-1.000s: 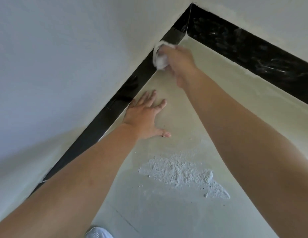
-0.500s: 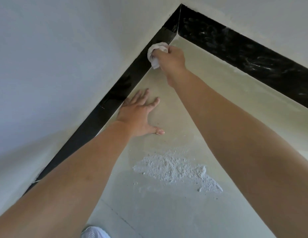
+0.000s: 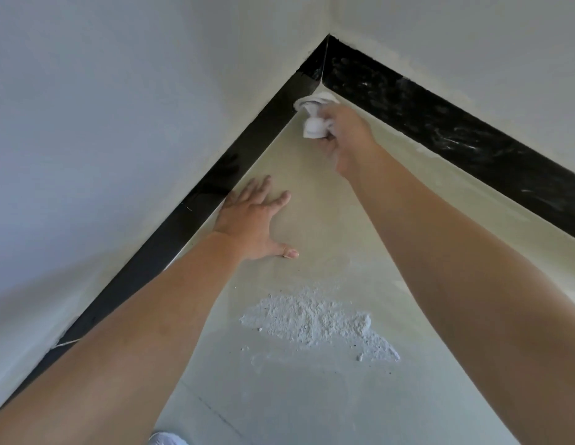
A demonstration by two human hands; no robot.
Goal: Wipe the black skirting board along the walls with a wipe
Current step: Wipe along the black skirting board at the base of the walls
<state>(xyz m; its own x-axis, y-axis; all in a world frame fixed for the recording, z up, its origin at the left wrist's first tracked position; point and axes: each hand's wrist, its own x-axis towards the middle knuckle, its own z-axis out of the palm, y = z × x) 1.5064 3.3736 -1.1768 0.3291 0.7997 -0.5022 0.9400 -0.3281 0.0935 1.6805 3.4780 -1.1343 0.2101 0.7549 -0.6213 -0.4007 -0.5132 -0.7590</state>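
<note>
Two hands are reaching to the room corner. R hand [image 3: 347, 130] fingers are squeezing a white wipe [image 3: 315, 118], pressing it on the black skirting board [image 3: 440, 130] right by the corner. L hand [image 3: 254, 223] is lying flat on the floor [image 3: 311, 396], fingers spread, beside the board. White powder [image 3: 315, 322] is sitting btwn the arms.

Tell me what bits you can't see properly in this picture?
Head view:
- Part of the wipe: wrapped inside the right hand.
- Floor under the left hand: covered by the palm.
- Skirting board: runs off the right and bottom-left edges.
- White thing at the bottom edge: cut off, can't tell.
</note>
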